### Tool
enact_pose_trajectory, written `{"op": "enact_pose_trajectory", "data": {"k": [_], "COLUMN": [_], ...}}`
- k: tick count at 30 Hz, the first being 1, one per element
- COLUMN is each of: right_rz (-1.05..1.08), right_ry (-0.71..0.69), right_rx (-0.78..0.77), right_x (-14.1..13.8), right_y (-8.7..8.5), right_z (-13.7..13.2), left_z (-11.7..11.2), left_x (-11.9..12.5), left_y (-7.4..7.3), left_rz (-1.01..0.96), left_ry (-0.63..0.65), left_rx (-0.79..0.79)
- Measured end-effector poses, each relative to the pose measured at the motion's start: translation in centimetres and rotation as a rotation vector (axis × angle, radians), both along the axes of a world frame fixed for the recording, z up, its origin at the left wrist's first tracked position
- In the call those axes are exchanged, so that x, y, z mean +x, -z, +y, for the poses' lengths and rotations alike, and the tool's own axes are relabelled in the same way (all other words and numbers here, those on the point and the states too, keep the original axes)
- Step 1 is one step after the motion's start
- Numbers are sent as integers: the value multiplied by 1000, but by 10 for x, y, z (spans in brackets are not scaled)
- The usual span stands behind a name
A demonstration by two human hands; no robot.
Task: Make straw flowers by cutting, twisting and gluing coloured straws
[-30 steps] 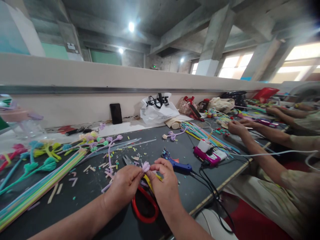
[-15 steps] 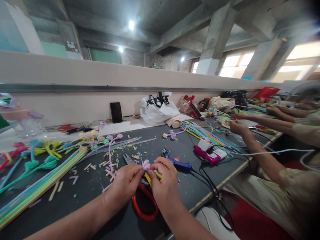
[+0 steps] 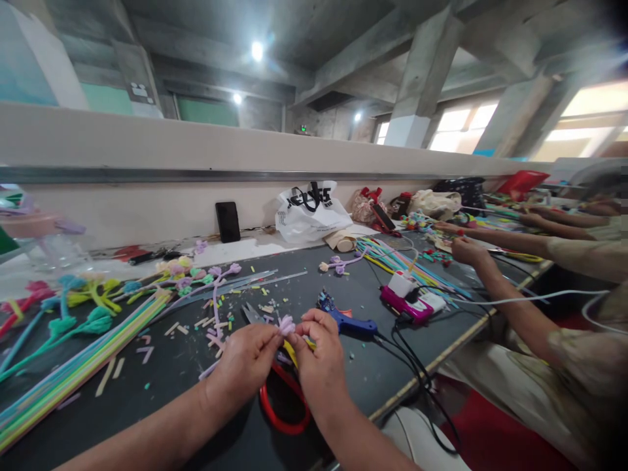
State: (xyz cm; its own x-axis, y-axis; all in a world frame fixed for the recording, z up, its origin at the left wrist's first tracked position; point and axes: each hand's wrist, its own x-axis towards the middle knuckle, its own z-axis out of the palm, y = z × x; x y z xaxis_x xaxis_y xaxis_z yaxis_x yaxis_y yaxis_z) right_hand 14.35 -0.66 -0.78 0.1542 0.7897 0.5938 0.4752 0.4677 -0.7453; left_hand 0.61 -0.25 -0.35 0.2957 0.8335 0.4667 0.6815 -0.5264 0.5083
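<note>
Between my two hands is a small lilac pipe-cleaner flower [image 3: 286,325], pinched from both sides above the table. My left hand [image 3: 249,356] grips it with thumb and forefinger. My right hand [image 3: 318,353] has its thumb and fingertips on the other side of the flower. Under the hands lie scissors [image 3: 286,425] with red handles, their blades pointing away to the upper left. A yellow strip shows behind my right fingers, partly hidden. Right of my hands rests a blue glue gun [image 3: 354,323] with its cable running off to the right.
A bundle of pastel pipe cleaners [image 3: 93,356] lies at left, near finished fuzzy flowers [image 3: 95,320]. Scraps litter the dark table [image 3: 161,405]. A magenta power strip [image 3: 409,306] with cables sits right. A phone [image 3: 227,221] and white bag [image 3: 313,212] stand behind. Co-workers' arms [image 3: 510,301] reach in from the right.
My hands stay in nearly the same place, still pinching the lilac flower. At right, a co-worker's farther forearm has shifted left over the table.
</note>
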Motion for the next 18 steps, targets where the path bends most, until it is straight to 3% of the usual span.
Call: {"op": "enact_pose_trajectory", "data": {"k": [6, 12, 18], "right_rz": [-8, -64, -21], "right_ry": [-12, -16, -38], "right_rx": [25, 92, -82], "right_x": [-2, -1, 6], "right_y": [2, -2, -8], "right_z": [-2, -5, -1], "left_z": [1, 0, 4], "left_x": [0, 4, 4], "left_y": [-1, -1, -2], "left_rz": [-22, -141, -233], "left_ry": [-5, -26, 13], "left_rx": [-2, -136, -205]}}
